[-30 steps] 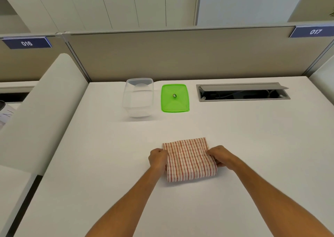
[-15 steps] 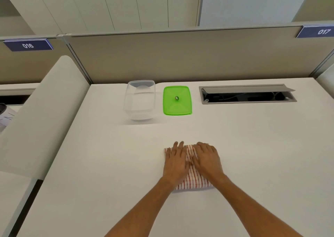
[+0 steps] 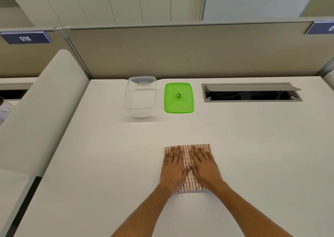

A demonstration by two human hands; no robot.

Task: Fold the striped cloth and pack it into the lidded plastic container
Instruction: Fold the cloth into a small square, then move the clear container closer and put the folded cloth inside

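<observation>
The red-and-white striped cloth (image 3: 187,157) lies folded into a small rectangle on the white desk, near me. My left hand (image 3: 173,166) lies flat on its left half with straight fingers. My right hand (image 3: 205,164) presses flat on its right half, the two thumbs meeting in the middle. Most of the cloth is covered by my hands. Farther back stands the clear plastic container (image 3: 140,96), open and with nothing inside. Its green lid (image 3: 179,97) lies flat on the desk just to the container's right.
An open cable tray (image 3: 251,93) is sunk into the desk at the back right. A beige partition (image 3: 180,52) closes the far edge. A white rounded divider (image 3: 41,102) borders the left side of the desk.
A second ago my hands gripped the cloth's left and right edges. They have since moved onto its top and flattened, and now press it down.
</observation>
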